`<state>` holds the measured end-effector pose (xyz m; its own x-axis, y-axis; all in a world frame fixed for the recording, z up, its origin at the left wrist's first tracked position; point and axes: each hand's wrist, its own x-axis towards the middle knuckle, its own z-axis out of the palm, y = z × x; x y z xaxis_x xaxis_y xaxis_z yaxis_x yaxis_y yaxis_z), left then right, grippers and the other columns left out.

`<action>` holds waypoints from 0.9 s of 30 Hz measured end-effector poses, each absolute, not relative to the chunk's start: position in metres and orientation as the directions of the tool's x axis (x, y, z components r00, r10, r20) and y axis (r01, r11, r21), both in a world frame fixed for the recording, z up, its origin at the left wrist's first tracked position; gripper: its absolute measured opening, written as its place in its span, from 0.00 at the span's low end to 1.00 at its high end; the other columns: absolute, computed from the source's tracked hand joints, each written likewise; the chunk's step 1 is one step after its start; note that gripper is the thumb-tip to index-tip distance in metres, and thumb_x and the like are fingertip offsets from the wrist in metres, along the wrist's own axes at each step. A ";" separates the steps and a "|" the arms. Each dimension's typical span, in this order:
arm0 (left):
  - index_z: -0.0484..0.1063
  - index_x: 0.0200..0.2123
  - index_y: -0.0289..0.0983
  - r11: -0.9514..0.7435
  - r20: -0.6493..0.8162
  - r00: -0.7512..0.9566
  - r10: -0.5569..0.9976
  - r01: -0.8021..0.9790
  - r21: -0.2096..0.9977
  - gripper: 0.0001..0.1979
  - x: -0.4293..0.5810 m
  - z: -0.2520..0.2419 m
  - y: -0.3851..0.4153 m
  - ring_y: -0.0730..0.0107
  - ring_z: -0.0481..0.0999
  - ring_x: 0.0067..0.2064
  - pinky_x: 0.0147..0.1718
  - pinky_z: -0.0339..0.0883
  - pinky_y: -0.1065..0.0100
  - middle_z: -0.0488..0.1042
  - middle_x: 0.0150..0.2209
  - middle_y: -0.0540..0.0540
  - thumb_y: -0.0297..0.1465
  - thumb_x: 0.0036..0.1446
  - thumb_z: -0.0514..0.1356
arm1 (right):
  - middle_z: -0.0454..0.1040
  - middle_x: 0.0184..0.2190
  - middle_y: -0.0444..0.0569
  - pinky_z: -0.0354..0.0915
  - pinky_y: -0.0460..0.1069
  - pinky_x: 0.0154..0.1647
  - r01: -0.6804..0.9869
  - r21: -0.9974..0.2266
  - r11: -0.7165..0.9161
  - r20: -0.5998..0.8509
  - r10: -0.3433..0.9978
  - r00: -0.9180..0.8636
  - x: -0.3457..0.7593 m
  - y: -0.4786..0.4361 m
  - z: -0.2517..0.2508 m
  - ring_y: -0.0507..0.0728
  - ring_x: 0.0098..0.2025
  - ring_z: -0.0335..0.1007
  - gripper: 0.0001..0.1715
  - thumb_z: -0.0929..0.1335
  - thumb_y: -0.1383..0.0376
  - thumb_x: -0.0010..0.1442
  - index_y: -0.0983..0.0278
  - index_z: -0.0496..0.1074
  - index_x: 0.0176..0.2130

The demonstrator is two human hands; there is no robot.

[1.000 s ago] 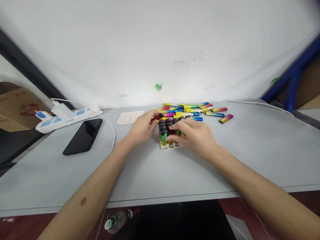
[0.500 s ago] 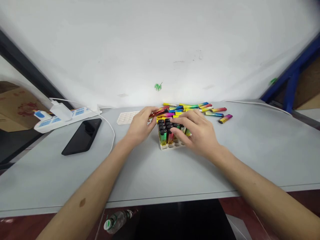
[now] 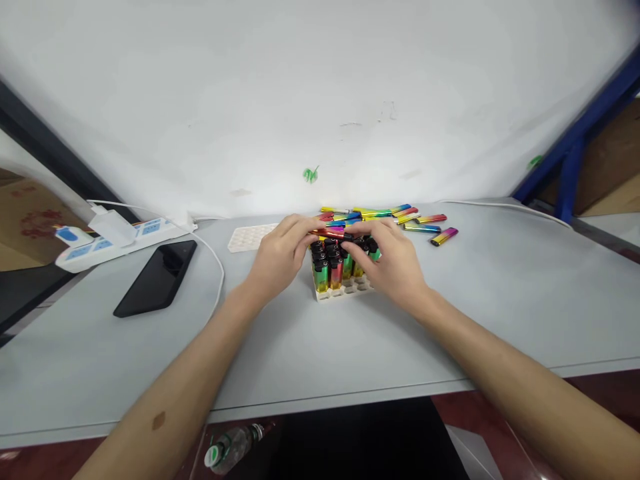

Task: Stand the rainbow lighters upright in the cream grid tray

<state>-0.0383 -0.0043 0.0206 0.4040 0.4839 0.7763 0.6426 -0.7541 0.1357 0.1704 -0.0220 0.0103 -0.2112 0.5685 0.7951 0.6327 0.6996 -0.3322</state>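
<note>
My left hand [image 3: 280, 259] is closed on a red lighter [image 3: 331, 233] that lies sideways in the air, its black top pointing right. The thumb and fingers of my right hand [image 3: 393, 261] close around that black top, so both hands grip the same lighter. Below it, several shiny lighters with black tops [image 3: 335, 272] stand upright in a white tray with holes [image 3: 345, 293]. Part of these rows is covered by my right hand. Behind the hands lies a loose pile of shiny coloured lighter bodies [image 3: 375, 213].
A second white holed tray [image 3: 250, 237] lies at left by the wall. Further left are a black phone [image 3: 157, 277], a white power strip [image 3: 120, 243] with plugs, and a white cable [image 3: 219, 267]. Two loose lighter bodies [image 3: 444, 237] lie right of the pile. A plastic bottle [image 3: 233, 448] is below the table edge.
My right hand has moved up and left from above the tray rows to the lighter's black top. The left hand still holds the lighter, which is now level. The view has shifted slightly.
</note>
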 end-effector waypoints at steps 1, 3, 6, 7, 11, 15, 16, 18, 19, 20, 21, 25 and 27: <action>0.71 0.48 0.40 -0.752 0.784 0.399 0.475 0.647 0.126 0.10 -0.038 0.021 -0.004 0.71 0.77 0.45 0.43 0.72 0.68 0.77 0.43 0.48 0.26 0.66 0.53 | 0.78 0.39 0.48 0.69 0.56 0.45 0.615 -0.356 0.704 0.797 0.572 -0.194 0.170 -0.022 0.011 0.59 0.44 0.71 0.08 0.69 0.64 0.62 0.59 0.71 0.44; 0.70 0.50 0.40 -0.741 0.795 0.386 0.468 0.662 0.114 0.11 -0.039 0.020 -0.003 0.69 0.76 0.48 0.46 0.71 0.67 0.77 0.45 0.47 0.26 0.66 0.53 | 0.77 0.40 0.48 0.69 0.55 0.43 0.568 -0.424 0.705 0.798 0.588 -0.134 0.171 -0.023 0.013 0.58 0.42 0.72 0.08 0.69 0.64 0.62 0.59 0.71 0.43; 0.68 0.53 0.39 -0.684 0.775 0.342 0.532 0.712 0.156 0.14 -0.043 0.016 0.001 0.67 0.75 0.50 0.49 0.70 0.64 0.75 0.49 0.45 0.26 0.66 0.51 | 0.76 0.40 0.47 0.70 0.54 0.44 0.488 -0.539 0.687 0.789 0.614 0.006 0.174 -0.019 0.015 0.56 0.41 0.73 0.08 0.68 0.61 0.63 0.59 0.70 0.43; 0.68 0.53 0.39 -0.655 0.749 0.326 0.577 0.732 0.187 0.15 -0.044 0.015 0.003 0.66 0.74 0.50 0.50 0.70 0.63 0.75 0.50 0.44 0.25 0.66 0.51 | 0.75 0.39 0.47 0.70 0.54 0.44 0.453 -0.578 0.678 0.781 0.620 0.070 0.176 -0.017 0.016 0.56 0.41 0.73 0.08 0.68 0.60 0.63 0.59 0.69 0.42; 0.70 0.53 0.38 -0.577 0.565 0.372 0.737 0.781 0.238 0.17 -0.050 0.005 0.011 0.60 0.71 0.52 0.52 0.68 0.56 0.74 0.50 0.43 0.25 0.64 0.51 | 0.75 0.38 0.47 0.71 0.54 0.44 0.218 -0.728 0.650 0.683 0.662 0.309 0.185 -0.005 0.020 0.55 0.42 0.75 0.13 0.65 0.53 0.65 0.59 0.65 0.41; 0.72 0.52 0.40 -0.620 0.459 0.477 0.750 0.750 0.232 0.21 -0.051 -0.003 0.016 0.58 0.69 0.52 0.52 0.66 0.54 0.73 0.51 0.43 0.22 0.61 0.48 | 0.77 0.36 0.46 0.73 0.52 0.37 0.009 -0.816 0.578 0.542 0.758 0.363 0.193 0.001 0.026 0.54 0.37 0.77 0.15 0.63 0.50 0.66 0.58 0.63 0.39; 0.72 0.51 0.40 -0.624 0.447 0.487 0.750 0.745 0.236 0.21 -0.051 -0.005 0.017 0.58 0.68 0.52 0.52 0.65 0.54 0.73 0.51 0.43 0.21 0.61 0.47 | 0.77 0.34 0.45 0.73 0.50 0.33 -0.025 -0.835 0.549 0.502 0.781 0.371 0.194 0.001 0.027 0.54 0.34 0.77 0.15 0.64 0.49 0.65 0.58 0.62 0.39; 0.73 0.50 0.39 -0.630 0.426 0.505 0.750 0.741 0.230 0.21 -0.052 -0.007 0.019 0.58 0.68 0.52 0.52 0.65 0.54 0.73 0.52 0.43 0.22 0.61 0.47 | 0.76 0.30 0.43 0.70 0.48 0.25 -0.077 -0.867 0.492 0.432 0.819 0.377 0.196 0.001 0.029 0.53 0.28 0.76 0.17 0.65 0.48 0.63 0.57 0.62 0.39; 0.73 0.49 0.38 -0.632 0.417 0.513 0.750 0.741 0.225 0.20 -0.052 -0.008 0.020 0.58 0.68 0.52 0.52 0.65 0.55 0.73 0.52 0.42 0.22 0.61 0.47 | 0.75 0.28 0.41 0.68 0.47 0.22 -0.093 -0.877 0.472 0.408 0.832 0.376 0.197 0.001 0.030 0.52 0.25 0.74 0.18 0.65 0.47 0.62 0.57 0.62 0.39; 0.73 0.49 0.38 -0.634 0.408 0.520 0.751 0.741 0.222 0.20 -0.053 -0.009 0.020 0.58 0.68 0.51 0.52 0.65 0.55 0.73 0.52 0.42 0.22 0.60 0.47 | 0.74 0.26 0.40 0.66 0.46 0.19 -0.103 -0.882 0.460 0.394 0.840 0.372 0.197 0.001 0.030 0.51 0.22 0.72 0.18 0.66 0.47 0.62 0.58 0.62 0.38; 0.74 0.48 0.38 -0.634 0.395 0.526 0.753 0.741 0.222 0.19 -0.053 -0.010 0.021 0.58 0.68 0.51 0.51 0.65 0.56 0.73 0.51 0.43 0.22 0.60 0.48 | 0.73 0.24 0.39 0.64 0.45 0.17 -0.108 -0.884 0.454 0.389 0.845 0.367 0.197 0.001 0.030 0.50 0.20 0.69 0.18 0.66 0.47 0.62 0.58 0.62 0.38; 0.74 0.46 0.38 -0.620 0.345 0.533 0.773 0.749 0.232 0.18 -0.052 -0.008 0.019 0.57 0.69 0.48 0.48 0.66 0.57 0.74 0.48 0.43 0.23 0.60 0.49 | 0.69 0.21 0.38 0.55 0.44 0.13 -0.102 -0.890 0.444 0.392 0.860 0.327 0.196 -0.002 0.031 0.48 0.15 0.61 0.17 0.66 0.48 0.62 0.58 0.62 0.36; 0.74 0.46 0.39 -0.617 0.335 0.533 0.777 0.750 0.238 0.17 -0.051 -0.005 0.017 0.57 0.69 0.48 0.47 0.67 0.57 0.75 0.48 0.43 0.24 0.59 0.49 | 0.68 0.21 0.38 0.53 0.44 0.13 -0.091 -0.896 0.435 0.391 0.869 0.303 0.195 -0.003 0.031 0.48 0.15 0.58 0.17 0.65 0.48 0.62 0.59 0.63 0.36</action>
<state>-0.0506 0.0169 -0.0053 0.5329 0.7772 0.3347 0.7501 -0.6169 0.2383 0.1952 -0.0031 0.0305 0.3033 0.8689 0.3912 -0.0915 0.4352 -0.8957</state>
